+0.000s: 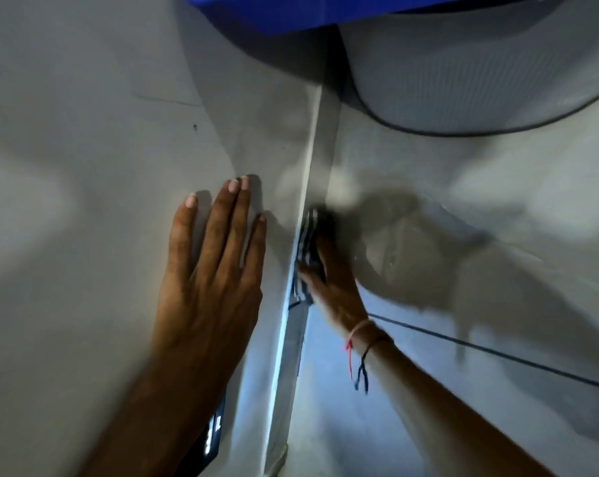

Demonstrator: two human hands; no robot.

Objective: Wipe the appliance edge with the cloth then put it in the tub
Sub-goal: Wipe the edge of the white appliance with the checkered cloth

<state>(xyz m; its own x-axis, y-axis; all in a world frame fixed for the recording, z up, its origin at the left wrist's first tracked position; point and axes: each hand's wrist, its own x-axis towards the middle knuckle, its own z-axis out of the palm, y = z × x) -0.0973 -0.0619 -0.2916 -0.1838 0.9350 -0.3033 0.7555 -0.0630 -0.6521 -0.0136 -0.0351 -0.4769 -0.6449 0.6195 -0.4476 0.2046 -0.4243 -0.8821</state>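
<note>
A pale grey appliance fills the view, and its raised white edge (pixel 310 160) runs down the middle from top to bottom. My left hand (pixel 212 270) lies flat on the panel left of that edge, fingers spread, holding nothing. My right hand (pixel 332 280) presses a dark and white striped cloth (pixel 306 242) against the right side of the edge, about halfway down. The cloth is bunched under my fingers and blurred. A blue tub (pixel 277 12) shows at the top, only its lower part in view.
A round grey drum or lid (pixel 480 74) with a dark rim sits at the upper right. A dark cable (pixel 497 352) runs across the right panel behind my right wrist. A small dark display (pixel 213 432) lies near my left forearm.
</note>
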